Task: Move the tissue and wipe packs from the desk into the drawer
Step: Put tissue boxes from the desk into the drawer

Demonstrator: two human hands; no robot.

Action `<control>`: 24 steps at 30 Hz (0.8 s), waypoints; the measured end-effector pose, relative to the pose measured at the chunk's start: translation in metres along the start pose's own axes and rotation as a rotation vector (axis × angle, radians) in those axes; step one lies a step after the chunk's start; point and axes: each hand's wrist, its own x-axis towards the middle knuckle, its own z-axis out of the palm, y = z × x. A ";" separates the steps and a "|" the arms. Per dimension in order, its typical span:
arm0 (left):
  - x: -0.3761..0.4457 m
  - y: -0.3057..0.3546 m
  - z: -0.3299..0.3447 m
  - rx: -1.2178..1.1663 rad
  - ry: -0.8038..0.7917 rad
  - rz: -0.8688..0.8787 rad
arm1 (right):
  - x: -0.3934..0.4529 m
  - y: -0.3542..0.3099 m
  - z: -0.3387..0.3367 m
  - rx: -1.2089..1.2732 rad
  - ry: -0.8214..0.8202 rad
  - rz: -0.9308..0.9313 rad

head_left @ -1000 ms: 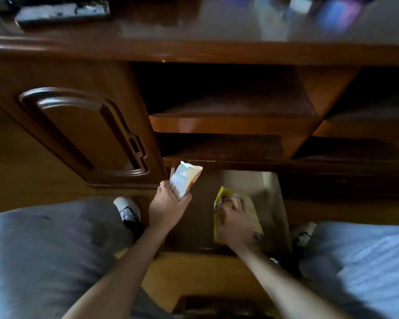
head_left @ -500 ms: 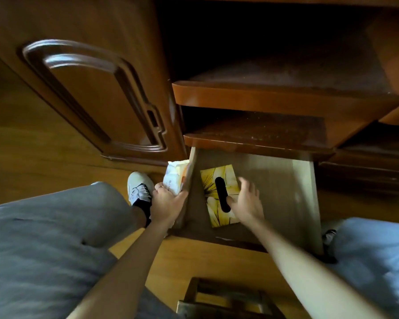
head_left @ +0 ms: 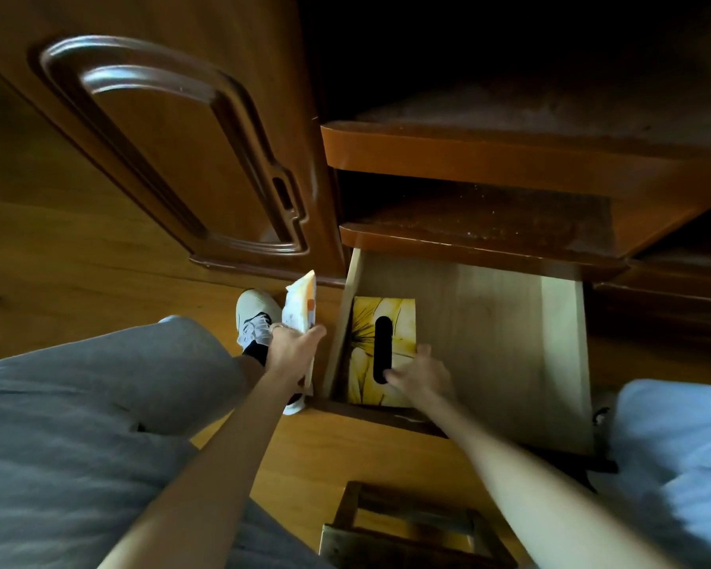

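Setting the tissue pack (head_left: 382, 347) down flat is the step in hand: it lies on the drawer (head_left: 489, 322) floor, tucked against the left wall, its dark slot facing up. My right hand (head_left: 421, 373) rests on its near right corner with fingers loose and spread, touching rather than clutching it, so that grip is slack. My left hand (head_left: 294, 353) hangs just outside the drawer's left wall, above the floor by my shoe (head_left: 255, 318), with fingers curled round the lower end of the wipe pack (head_left: 300, 305), which stands nearly on edge. I judge the task about half done. Next I should draw the right hand clear, carry the wipe pack over the wall, turn it flat, and lay it on the bare board right of the tissue pack. The desk top itself is out of sight, so I cannot tell whether more packs wait there.
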 end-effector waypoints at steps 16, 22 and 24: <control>-0.029 0.013 0.011 0.332 -0.072 0.336 | -0.009 -0.019 -0.019 0.147 0.073 -0.115; -0.046 0.024 0.021 0.480 -0.157 0.386 | -0.008 -0.001 -0.037 0.422 -0.081 -0.095; -0.051 0.026 0.026 0.539 -0.116 0.438 | -0.014 -0.006 -0.049 0.717 -0.045 -0.006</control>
